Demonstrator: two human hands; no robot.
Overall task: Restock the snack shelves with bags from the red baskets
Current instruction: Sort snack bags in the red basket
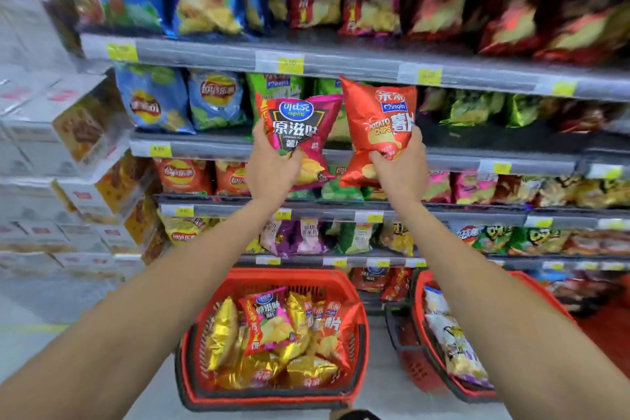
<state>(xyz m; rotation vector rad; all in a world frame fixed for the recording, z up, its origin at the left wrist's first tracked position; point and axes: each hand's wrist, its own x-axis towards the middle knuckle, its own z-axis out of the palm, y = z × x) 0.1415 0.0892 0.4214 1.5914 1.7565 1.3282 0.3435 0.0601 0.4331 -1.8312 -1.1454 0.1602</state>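
My left hand (272, 167) grips a magenta chip bag (303, 133) by its lower left corner. An orange-red potato chip bag (378, 123) is held by its lower right in my right hand (402, 167). Both bags are raised upright, side by side, in front of the second shelf (204, 147), where green bags (272, 85) stand behind them. On the floor below sits a red basket (272, 395) with several gold, red and magenta bags. A second red basket (422, 286) to its right holds white and purple bags.
Shelves of chip bags fill the view from top to floor, with yellow price tags (289, 65) on their edges. Stacked cartons (68, 181) stand at the left beside the shelving. Grey floor (68, 303) lies left of the baskets.
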